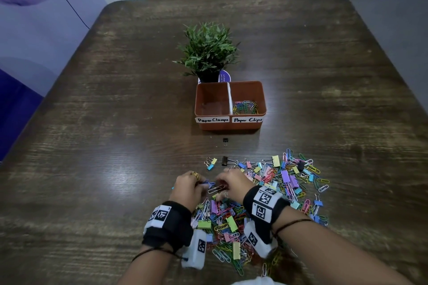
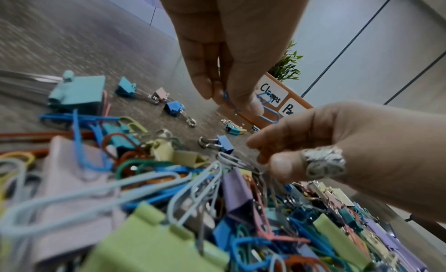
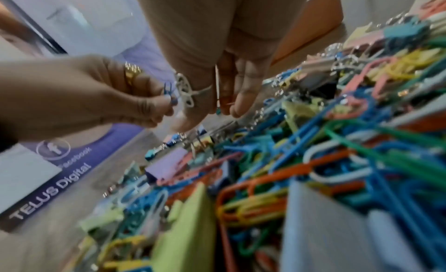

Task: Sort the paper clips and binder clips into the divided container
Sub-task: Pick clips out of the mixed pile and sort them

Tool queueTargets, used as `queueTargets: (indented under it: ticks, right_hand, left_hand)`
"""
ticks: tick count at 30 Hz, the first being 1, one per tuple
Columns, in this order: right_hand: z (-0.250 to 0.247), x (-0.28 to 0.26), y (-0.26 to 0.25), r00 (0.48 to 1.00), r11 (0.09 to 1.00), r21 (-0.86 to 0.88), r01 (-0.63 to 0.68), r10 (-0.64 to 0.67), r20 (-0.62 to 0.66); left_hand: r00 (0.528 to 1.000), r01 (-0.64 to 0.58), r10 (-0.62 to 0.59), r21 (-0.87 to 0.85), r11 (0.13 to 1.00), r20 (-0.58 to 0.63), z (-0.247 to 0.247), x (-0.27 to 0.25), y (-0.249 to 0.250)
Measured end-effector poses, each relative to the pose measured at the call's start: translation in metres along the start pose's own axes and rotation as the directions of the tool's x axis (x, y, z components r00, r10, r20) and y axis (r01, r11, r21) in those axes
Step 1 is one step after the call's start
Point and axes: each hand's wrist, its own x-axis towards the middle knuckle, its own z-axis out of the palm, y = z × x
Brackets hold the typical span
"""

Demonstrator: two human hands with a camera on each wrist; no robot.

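A big pile of coloured paper clips and binder clips [image 1: 278, 183] lies on the table in front of me. My left hand [image 1: 200, 184] hovers at the pile's far left edge and pinches blue paper clips [image 2: 267, 116] between thumb and fingers. Close beside it, my right hand [image 1: 220, 186] pinches a pale grey paper clip [image 2: 231, 159] that still reaches into the pile. The orange divided container [image 1: 208, 126] stands farther back. Its right side, labelled Paper Clips, holds several paper clips [image 1: 245, 106]; its left side, labelled Paper Clamps, is empty.
A small potted plant [image 1: 208, 51] stands right behind the container. A black binder clip [image 1: 225, 140] lies alone just in front of the container, another [image 1: 225, 161] at the pile's far edge. The wooden table [image 1: 115, 122] stretches wide on both sides.
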Motion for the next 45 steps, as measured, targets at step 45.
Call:
queueTargets:
  ticks: [45]
  right_hand:
    - [-0.136,-0.005,0.084,0.802,0.908,0.407,0.099,0.169,-0.572]
  left_hand:
    - [0.906,-0.423,0.391,0.338,0.841,0.162,0.003,0.139,0.149]
